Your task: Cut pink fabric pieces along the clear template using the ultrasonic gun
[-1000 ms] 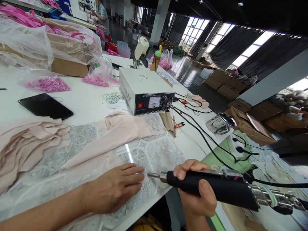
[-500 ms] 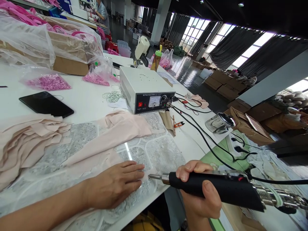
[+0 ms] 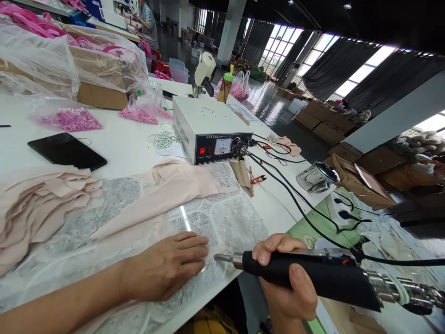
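Observation:
My left hand (image 3: 167,266) lies flat, fingers stretched out, pressing a pale pink fabric piece (image 3: 153,204) onto the scarred glass work plate (image 3: 236,218) near the table's front edge. My right hand (image 3: 288,287) is wrapped round the black handle of a handheld ultrasonic tool (image 3: 313,276). Its metal tip (image 3: 222,257) sits at the corner of the fabric, just right of my left fingertips. A black cable (image 3: 295,199) runs from the tool to the white control box (image 3: 208,130).
A stack of cut pink fabric pieces (image 3: 38,208) lies at left, a black phone (image 3: 66,150) behind it. Bags of pink rings (image 3: 67,118), cardboard boxes (image 3: 97,88), white rings (image 3: 163,139), small snips (image 3: 259,178) and a steel cup (image 3: 318,176) surround the area. A person (image 3: 148,18) works far behind.
The tool's tip dropped slightly and settled at the fabric corner. My left hand stays flat in the same place.

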{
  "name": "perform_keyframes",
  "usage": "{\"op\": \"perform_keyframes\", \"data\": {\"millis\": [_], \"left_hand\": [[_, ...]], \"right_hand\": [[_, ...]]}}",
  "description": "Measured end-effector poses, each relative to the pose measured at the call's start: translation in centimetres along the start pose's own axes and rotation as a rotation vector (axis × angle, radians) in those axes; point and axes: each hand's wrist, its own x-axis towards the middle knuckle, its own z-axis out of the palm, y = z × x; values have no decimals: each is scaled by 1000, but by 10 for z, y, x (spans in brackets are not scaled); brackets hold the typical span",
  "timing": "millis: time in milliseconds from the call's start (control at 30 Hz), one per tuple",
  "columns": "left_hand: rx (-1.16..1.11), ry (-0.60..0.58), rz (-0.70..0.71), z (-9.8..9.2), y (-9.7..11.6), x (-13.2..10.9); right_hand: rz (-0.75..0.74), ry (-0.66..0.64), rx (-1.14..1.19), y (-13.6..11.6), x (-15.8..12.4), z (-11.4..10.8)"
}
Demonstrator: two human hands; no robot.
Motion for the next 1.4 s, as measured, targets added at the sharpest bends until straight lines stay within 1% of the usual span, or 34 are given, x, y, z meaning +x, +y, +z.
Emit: {"op": "perform_keyframes", "data": {"millis": [233, 433, 500, 700, 867, 967, 1067, 1200, 1300, 1400], "left_hand": [[-36, 25, -10, -1, 0, 1], [-15, 0, -6, 1, -1, -1], [-12, 0, -11, 1, -1, -1], [-15, -9, -19, -1, -2, 4], [-13, -37, -14, -6, -6, 7], [-19, -55, -11, -8, -8, 7], [-8, -56, -9, -8, -8, 6], [-10, -58, 3, -9, -10, 5], [-50, -100, -8, -14, -13, 5], [-73, -170, 4, -21, -20, 4]], "right_hand": [[0, -32, -12, 0, 1, -1], [-20, 43, 31, -1, 4, -10], [-41, 37, 25, -1, 5, -11], [-98, -21, -74, 5, 1, -15], [-118, -21, -150, 11, 0, -22], [-135, -13, -143, 8, 2, -20], [-161, -8, -88, 3, 4, -13], [-140, -36, -65, 5, 4, -8], [-135, -26, -87, 10, 4, -9], [-141, -7, -104, 13, 5, -10]]}}
